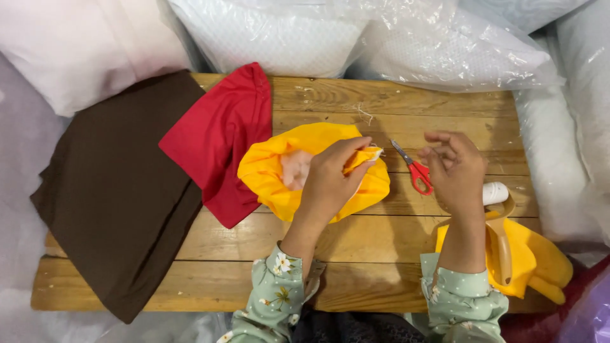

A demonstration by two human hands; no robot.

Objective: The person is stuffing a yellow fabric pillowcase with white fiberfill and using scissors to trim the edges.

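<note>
A yellow fabric cushion cover (273, 171) stuffed with white filling lies in the middle of the wooden table (356, 241). My left hand (330, 181) rests on it and pinches its open edge near the right side. My right hand (454, 168) hovers to the right with fingers curled, just beside small red-handled scissors (416, 171) lying on the wood. Whether the fingers hold a thread or needle I cannot tell.
A red cloth (222, 140) overlaps the yellow cover's left side, and a large brown cloth (121, 190) hangs off the table's left. More yellow fabric (534, 260) and a white spool (497, 192) lie at the right. Plastic-wrapped white cushions (381, 38) surround the table.
</note>
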